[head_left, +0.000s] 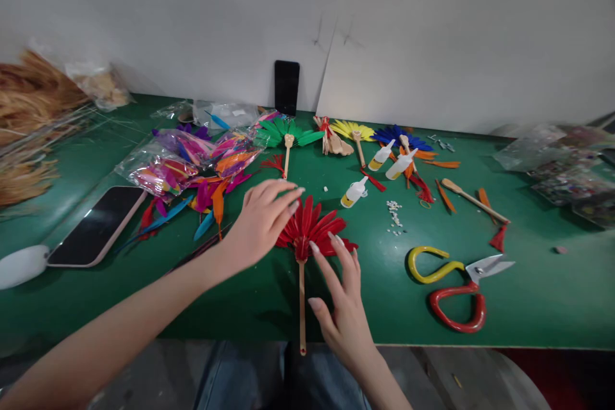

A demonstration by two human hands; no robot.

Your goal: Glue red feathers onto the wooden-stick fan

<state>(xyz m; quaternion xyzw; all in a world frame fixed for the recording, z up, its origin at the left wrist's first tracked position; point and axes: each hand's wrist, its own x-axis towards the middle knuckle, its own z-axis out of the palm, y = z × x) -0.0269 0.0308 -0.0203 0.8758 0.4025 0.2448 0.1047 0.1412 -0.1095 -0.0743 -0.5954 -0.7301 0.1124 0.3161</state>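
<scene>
A red feather fan point(307, 221) with a thin wooden handle point(302, 307) lies in front of me, its handle tip reaching the table's near edge. My left hand point(263, 221) is over the fan's left feathers, fingers stretched toward the right and partly hiding them. At the fan's right side, my right hand point(342, 298) has its fingers spread, with the fingertips at the lower right feathers. Whether the fingertips press on the feathers I cannot tell. Neither hand grips anything.
Behind stand green point(288, 134), yellow point(355, 131) and blue feather fans point(402, 138). Glue bottles point(354, 192), small white beads point(394, 213) and scissors point(461, 282) lie to the right. Bagged feathers point(192, 160) and a phone point(98, 225) are on the left.
</scene>
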